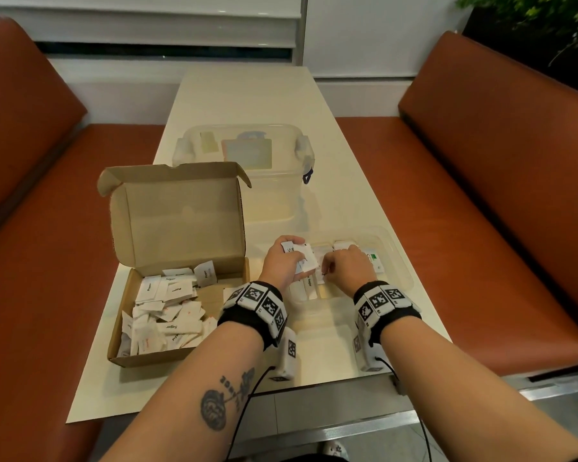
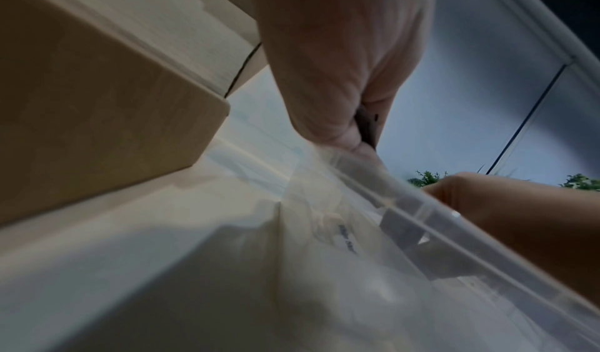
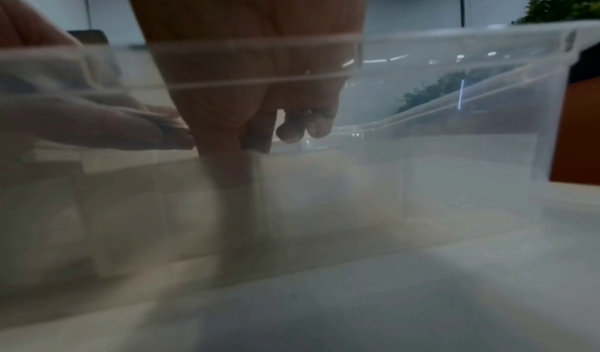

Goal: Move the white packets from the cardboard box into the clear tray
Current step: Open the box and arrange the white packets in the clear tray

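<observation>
The open cardboard box (image 1: 181, 278) on the left holds several loose white packets (image 1: 167, 311). Right of it sits the clear tray (image 1: 399, 258), with packets (image 1: 309, 288) standing in rows inside. My left hand (image 1: 287, 261) hovers over the tray's left end and grips a small stack of white packets (image 1: 304, 258). My right hand (image 1: 342, 266) reaches into the tray beside it, thumb and forefinger pinching a packet (image 1: 322, 273) among the rows. In the right wrist view these fingers (image 3: 227, 152) point down behind the tray wall (image 3: 454, 152). The left wrist view shows the box (image 2: 97, 101) and the tray rim (image 2: 422, 203).
A large clear lidded container (image 1: 247, 155) stands behind the box and tray on the cream table (image 1: 331, 355). Orange benches (image 1: 481, 195) flank the table on both sides. The box lid (image 1: 177, 211) stands upright just left of my left hand.
</observation>
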Available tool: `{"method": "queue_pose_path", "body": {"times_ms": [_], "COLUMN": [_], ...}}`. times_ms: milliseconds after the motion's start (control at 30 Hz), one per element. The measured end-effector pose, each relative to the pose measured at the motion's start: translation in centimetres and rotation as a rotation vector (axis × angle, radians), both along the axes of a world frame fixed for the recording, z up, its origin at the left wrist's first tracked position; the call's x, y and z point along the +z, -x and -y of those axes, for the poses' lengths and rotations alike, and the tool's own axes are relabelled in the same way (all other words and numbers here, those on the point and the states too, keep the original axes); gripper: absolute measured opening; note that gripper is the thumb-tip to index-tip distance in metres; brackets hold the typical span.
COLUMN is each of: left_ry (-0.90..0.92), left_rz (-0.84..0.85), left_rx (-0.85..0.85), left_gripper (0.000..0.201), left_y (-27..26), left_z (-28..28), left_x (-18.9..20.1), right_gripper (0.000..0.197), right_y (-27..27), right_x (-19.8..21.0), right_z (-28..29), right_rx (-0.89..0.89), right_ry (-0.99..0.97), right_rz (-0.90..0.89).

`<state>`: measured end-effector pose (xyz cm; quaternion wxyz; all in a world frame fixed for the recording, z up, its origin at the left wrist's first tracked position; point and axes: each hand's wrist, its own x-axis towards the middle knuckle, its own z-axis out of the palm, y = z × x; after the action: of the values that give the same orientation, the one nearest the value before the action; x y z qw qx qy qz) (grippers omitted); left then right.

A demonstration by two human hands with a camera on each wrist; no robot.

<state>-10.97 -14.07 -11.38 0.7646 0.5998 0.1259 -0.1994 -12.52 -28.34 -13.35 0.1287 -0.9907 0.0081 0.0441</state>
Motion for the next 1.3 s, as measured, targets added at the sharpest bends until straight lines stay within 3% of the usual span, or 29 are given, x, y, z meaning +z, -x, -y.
{"method": "queue_pose_path", "body": {"times_ms": [133,233,467,733,967,1167,1300], "left_ry": [0.023,0.024,0.029,-0.014,-0.024,-0.009,0.009], "left_rz": [0.002,0.005,0.044,0.019,0.011,-0.01,-0.031], "left_rx": [-0.003,-0.012,0.006,0.042,0.023,0.032,0.048], "left_gripper": [0.032,0.033,0.026,0.022,0.014,0.01,0.004], "left_y": [-0.2,-0.3,-0.3,-0.4,-0.3,-0.5,-0.5], "left_z": [0.0,0.1,0.0,-0.1,0.0,0.1,0.2], "left_x": [0.0,-0.1,-0.6,-0.5,-0.4,-0.5,-0.4], "right_gripper": [0.019,0.025,0.017,0.003,0.021,0.008,0.013], "right_y": [0.0,0.0,-0.6,-0.8,-0.8,-0.7,-0.7], "right_x": [0.5,1.1,1.9,1.7,2.0,2.4,2.6], "right_z": [-0.5,-1.2,-0.7,0.1,-0.1,0.7,1.1], "right_rx": [-0.163,-0.209,-0.27,-0.291,-0.25,-0.246,-0.246], "right_ry": [-0.343,-0.599,-0.855,-0.898,-0.888,-0.86,-0.838], "right_rz": [0.137,0.078,0.034,-0.005,0.003,-0.022,-0.021]}}
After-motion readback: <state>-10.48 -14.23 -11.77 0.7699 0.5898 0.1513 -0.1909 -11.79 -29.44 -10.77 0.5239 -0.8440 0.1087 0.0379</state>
